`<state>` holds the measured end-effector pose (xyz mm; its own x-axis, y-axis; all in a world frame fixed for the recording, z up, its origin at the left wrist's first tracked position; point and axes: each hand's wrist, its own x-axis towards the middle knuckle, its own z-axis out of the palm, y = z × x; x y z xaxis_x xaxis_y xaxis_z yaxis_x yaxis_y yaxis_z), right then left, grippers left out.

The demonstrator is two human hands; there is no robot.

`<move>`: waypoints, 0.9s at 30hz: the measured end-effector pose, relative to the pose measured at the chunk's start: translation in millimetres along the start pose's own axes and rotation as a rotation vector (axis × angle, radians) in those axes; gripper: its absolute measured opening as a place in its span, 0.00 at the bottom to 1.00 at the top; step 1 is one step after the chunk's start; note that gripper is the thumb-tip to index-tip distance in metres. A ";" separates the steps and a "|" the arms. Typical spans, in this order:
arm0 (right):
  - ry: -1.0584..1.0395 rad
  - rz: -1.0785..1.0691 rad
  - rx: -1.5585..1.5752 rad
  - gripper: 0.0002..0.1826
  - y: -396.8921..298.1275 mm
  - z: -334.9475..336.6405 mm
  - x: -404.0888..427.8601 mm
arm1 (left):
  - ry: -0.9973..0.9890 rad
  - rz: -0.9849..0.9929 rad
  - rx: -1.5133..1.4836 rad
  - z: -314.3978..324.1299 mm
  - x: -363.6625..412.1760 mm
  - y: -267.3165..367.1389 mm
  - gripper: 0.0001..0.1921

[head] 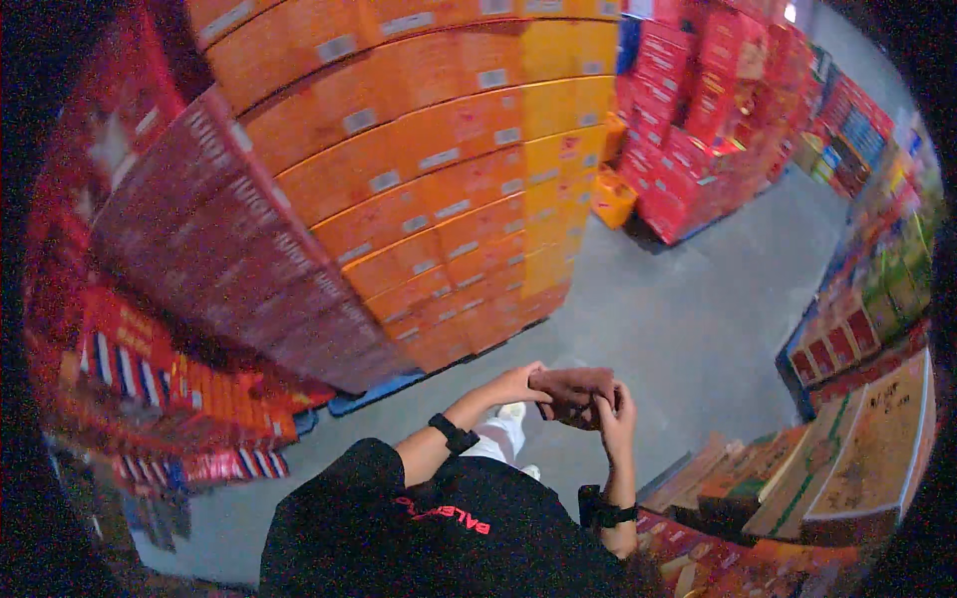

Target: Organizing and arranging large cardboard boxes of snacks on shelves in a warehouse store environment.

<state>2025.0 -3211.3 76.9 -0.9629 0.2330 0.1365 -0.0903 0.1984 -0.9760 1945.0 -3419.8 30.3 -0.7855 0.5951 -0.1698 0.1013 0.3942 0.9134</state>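
Note:
A folded brown cloth is held up in front of my body, above the grey floor. At its left edge my left hand grips it with the thumb on the near side. My right hand pinches the opposite edge, thumb and fingers closed on the fabric. The lower part of the cloth sags into folds and shadow, and blur hides its detail. Both wrists carry a black strap with a small block. Below the hands a leg in white trousers and a pale shoe show on the floor.
Tall stacks of orange cartons and maroon cartons rise at the left on blue pallets. Red boxes stand beyond the aisle. Brown cardboard cartons are piled close at my right. The grey floor runs between the stacks.

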 end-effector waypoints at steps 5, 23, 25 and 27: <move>-0.120 0.123 0.355 0.11 -14.2 50.1 -13.6 | 0.257 -0.002 -0.161 -34.4 -75.1 2.6 0.26; -0.397 0.098 0.411 0.21 -36.3 295.2 -34.2 | 0.745 -0.071 -0.231 -154.9 -226.0 -95.3 0.43; -0.324 0.068 0.335 0.24 -30.4 309.7 -29.3 | 0.685 0.100 -0.225 -173.6 -229.5 -77.4 0.43; -0.285 -0.014 0.221 0.27 -32.5 330.9 -26.2 | 0.776 0.107 -0.050 -192.7 -246.8 -66.5 0.45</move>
<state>1969.0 -3538.9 48.8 -0.9906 -0.0497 0.1273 -0.1266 -0.0178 -0.9918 2014.5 -3727.8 82.7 -0.9769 -0.0386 0.2104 0.1874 0.3194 0.9289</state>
